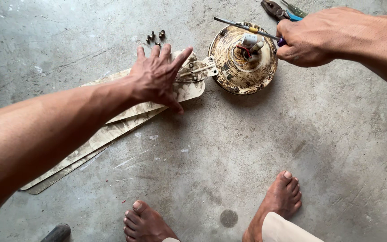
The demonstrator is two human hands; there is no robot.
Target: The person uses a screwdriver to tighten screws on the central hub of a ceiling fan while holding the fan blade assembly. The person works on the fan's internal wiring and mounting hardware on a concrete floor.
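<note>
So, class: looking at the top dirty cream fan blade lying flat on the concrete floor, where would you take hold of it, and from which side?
Probably grip the top cream fan blade at its long bare edge, coming from the near side. It lies flat on other blades, so fingers must slip under that edge. The far end carries a metal bracket beside the round motor housing, and the left hand already presses there.

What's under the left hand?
Left hand presses the top of stacked fan blades, beside the bracket near the motor. The blade area beneath the palm is hidden.

Fan blades (113, 130) lie left of the motor housing (242, 60), screws (155, 36) seemingly behind.
</note>
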